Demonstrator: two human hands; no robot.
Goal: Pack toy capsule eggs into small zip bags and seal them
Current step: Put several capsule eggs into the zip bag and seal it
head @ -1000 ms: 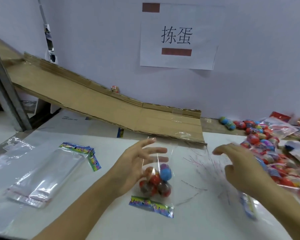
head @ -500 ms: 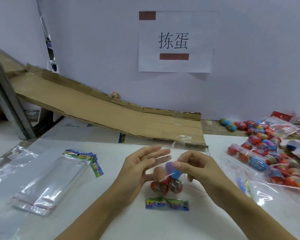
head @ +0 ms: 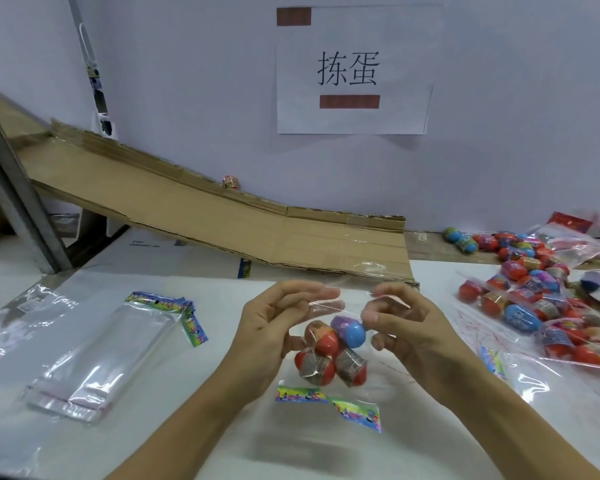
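Observation:
A clear zip bag (head: 329, 386) with a colourful printed strip at its near end lies on the white table (head: 194, 427) between my hands. Inside it sit several capsule eggs (head: 329, 355), red ones and a purple-and-blue one. My left hand (head: 274, 327) pinches the bag's far open edge on the left side. My right hand (head: 406, 323) pinches the same edge on the right, so the thin plastic is stretched between them.
A stack of empty clear bags (head: 108, 344) lies on the left. A cardboard chute (head: 222, 223) slopes down along the wall, with one egg (head: 231, 182) on its edge. Filled bags and loose eggs (head: 537, 289) are piled on the right.
My right hand came in from the pile on the right to the bag's mouth. Both hands now pinch the open edge and have spread it apart.

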